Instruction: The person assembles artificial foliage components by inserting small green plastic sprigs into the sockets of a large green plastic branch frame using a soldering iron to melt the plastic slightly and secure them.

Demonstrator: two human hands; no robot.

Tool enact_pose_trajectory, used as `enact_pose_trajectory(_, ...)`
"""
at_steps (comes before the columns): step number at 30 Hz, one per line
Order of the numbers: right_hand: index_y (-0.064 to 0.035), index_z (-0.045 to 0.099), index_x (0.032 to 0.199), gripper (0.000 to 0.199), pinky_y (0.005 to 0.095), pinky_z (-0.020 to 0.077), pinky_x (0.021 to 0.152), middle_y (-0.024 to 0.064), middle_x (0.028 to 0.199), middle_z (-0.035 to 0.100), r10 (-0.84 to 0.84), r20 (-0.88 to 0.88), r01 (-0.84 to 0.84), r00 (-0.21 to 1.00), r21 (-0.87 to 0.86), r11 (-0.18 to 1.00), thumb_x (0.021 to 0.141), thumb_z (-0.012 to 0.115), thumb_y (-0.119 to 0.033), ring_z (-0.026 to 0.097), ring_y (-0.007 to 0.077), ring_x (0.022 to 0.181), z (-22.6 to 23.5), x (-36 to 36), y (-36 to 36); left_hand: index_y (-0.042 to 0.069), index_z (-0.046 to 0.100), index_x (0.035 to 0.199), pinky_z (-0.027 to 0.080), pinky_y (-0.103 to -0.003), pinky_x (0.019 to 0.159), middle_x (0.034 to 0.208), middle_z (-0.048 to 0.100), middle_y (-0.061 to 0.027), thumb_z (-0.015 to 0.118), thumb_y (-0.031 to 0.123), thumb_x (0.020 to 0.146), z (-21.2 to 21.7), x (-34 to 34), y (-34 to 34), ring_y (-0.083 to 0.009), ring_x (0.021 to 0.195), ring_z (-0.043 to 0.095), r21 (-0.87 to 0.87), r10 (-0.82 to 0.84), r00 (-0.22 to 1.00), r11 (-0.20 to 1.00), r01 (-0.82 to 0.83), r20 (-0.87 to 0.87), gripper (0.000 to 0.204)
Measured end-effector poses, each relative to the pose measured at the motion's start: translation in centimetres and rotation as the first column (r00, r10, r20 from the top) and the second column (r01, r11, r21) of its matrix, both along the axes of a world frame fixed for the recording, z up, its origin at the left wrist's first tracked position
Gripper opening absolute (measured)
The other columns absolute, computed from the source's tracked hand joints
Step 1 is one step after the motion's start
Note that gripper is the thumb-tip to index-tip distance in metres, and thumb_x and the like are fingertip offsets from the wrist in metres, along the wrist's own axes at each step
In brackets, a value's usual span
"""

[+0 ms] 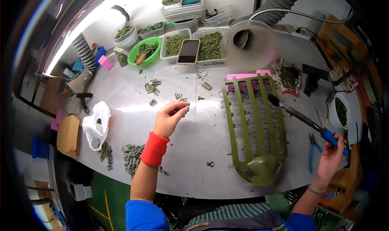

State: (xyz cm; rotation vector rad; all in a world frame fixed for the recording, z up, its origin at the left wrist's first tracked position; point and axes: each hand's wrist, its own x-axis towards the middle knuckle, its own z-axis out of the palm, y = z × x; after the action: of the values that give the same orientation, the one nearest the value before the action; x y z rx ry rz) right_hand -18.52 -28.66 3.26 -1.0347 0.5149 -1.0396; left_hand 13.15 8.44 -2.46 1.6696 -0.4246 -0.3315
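Observation:
My left hand (173, 114), with a red wristband (154, 149) at the wrist, pinches a small piece, mostly hidden by the fingertips, above the middle of the table. My right hand (331, 158) grips the blue handle of a soldering iron (304, 118). The iron's dark tip points up and left, over the right side of an olive-green slotted frame (242, 121). Small rings line the frame's bars, and its narrow rounded end faces me. Part of the frame rests on a pink block (237, 77). Blue-handled pliers (311, 154) lie beside my right hand.
Small green parts (152, 86) and a larger pile (133, 159) lie left. Behind stand filled tubs (210, 46), a green bowl (144, 51) and a phone (189, 52). A wide extraction hood (259, 48) stands back right. A plastic bag (97, 123) and cardboard box (69, 135) sit left.

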Motion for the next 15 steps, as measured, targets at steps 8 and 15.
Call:
enact_pose_trajectory(8,-0.0010,0.057,0.093,0.017,0.0243,0.0470,0.067,0.0100,0.098,0.057,0.002,-0.063,-0.003,0.998,-0.019,1.000,0.093,0.056,-0.018,0.054,0.0120,0.077,0.7,2.8,2.3,-0.002,0.067,0.102,0.054,-0.024,0.075,0.089,0.068,-0.0055,0.064,-0.001,0.086,0.4,-0.7,-3.4,-0.0107,0.080,0.065,0.071,-0.070,0.994,0.995,0.063,0.088,0.016)
enact_pose_trajectory(15,0.0027,0.058,0.092,0.016,0.0304,0.0485,0.070,0.0133,0.097,0.059,0.194,-0.111,-0.213,0.975,-0.191,0.958,0.093,0.054,-0.013,0.057,0.0182,0.076,1.1,7.9,4.8,0.003,0.070,0.092,0.052,-0.024,0.072,0.087,0.071,-0.0047,0.072,-0.001,0.078,2.7,1.1,-9.9,-0.0114,0.079,0.064,0.105,-0.047,0.866,0.994,-0.007,0.498,0.015)
